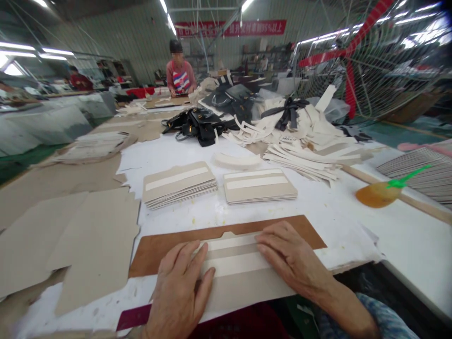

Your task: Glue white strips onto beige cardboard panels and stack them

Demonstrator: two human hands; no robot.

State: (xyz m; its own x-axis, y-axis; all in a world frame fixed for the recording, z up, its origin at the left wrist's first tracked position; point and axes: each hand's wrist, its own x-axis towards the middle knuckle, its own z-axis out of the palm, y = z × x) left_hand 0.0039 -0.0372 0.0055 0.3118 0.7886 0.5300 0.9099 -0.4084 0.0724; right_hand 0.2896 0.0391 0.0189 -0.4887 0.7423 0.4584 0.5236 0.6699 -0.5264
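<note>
Left hand point(180, 287): one, bare, palm down, fingers spread on the left end of a beige panel point(243, 289). Right hand point(293, 256): one, fingers flexed, tips on the panel's right end. Hands apart, neither clamped on anything.

Beige panel: one, before the person, overlapping a brown piece point(150, 254); bears two cream strips point(231, 264). Brown piece: flat, showing beyond the panel's far edge and at both ends.

Beyond, on the white-covered surface point(183, 215): left stack point(180, 183) and right stack point(260, 186) of beige panels, neatly piled, cream strips on top.

At left: loose beige pieces point(102, 245), plain.

Condition, as judged: strips placed on the panel; panel laid on the brown piece, alignment seemingly under way. Whether joined: cannot tell. Brown margins uncovered and unfolded; top panels of both stacks show no brown backing.
</note>
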